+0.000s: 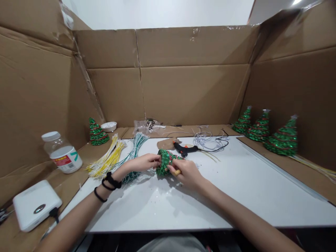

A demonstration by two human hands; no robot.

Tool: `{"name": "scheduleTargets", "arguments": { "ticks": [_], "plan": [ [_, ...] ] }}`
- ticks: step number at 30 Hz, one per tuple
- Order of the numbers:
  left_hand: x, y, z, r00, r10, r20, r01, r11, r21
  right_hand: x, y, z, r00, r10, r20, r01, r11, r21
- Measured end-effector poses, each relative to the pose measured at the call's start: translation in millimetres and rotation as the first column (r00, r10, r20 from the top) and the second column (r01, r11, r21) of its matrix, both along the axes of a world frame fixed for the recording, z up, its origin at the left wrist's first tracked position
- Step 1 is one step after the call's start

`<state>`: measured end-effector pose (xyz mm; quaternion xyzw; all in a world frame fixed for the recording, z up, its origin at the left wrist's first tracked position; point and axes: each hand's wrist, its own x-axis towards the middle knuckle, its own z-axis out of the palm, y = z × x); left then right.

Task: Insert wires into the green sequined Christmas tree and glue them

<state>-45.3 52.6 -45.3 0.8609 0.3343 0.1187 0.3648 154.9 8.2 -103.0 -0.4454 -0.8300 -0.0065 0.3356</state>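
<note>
A small green tinsel Christmas tree (165, 161) with red trim lies tilted over the white board, its wide base toward the left. At that base, my left hand (147, 162) pinches the rim with thumb and fingers. My right hand (187, 171) is closed against the tree's other side, covering its upper part. A tan, wooden-looking handle (177, 172) sticks out from the right hand's grip; its other end is hidden. Just behind the tree rests a black glue gun (185, 148) with an orange tip, near a brown scrap (166, 143).
Bundles of yellow-white wires (107, 161) and green-white wires (136, 147) lie left. Finished-looking trees (282, 138) stand right, and another tree (97, 132) stands left. A plastic jar (63, 154), a white box (36, 204) and tangled cords (207, 140) surround the board (236, 199). Cardboard walls (194, 94) enclose it.
</note>
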Motion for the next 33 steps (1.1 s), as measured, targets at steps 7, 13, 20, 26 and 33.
{"name": "scheduleTargets", "arguments": {
  "ticks": [7, 13, 20, 26, 33],
  "plan": [
    [-1, -3, -6.8, 0.999, 0.032, 0.024, -0.032, 0.999, 0.012, -1, 1, -5.4, 1.000, -0.012, 0.001, 0.012, 0.988, 0.153],
    [5, -11, -7.5, 0.987, 0.122, 0.106, -0.120, 0.992, -0.026, -3, 2, -7.7, 0.997, -0.070, -0.041, 0.073, 0.994, 0.077],
    [12, -12, -14.1, 0.941, 0.258, 0.219, -0.174, 0.924, -0.340, -1, 7, -6.6, 0.985, -0.145, -0.096, 0.150, 0.988, 0.039],
    [16, -17, -23.1, 0.877, 0.403, 0.262, -0.133, 0.726, -0.674, 3, 22, 21.1, 0.992, -0.122, -0.041, 0.123, 0.992, 0.030],
    [18, -19, -27.4, 0.828, 0.424, 0.368, -0.012, 0.668, -0.744, 3, 36, 45.3, 0.959, -0.116, 0.260, 0.130, 0.991, -0.036]
  ]
}}
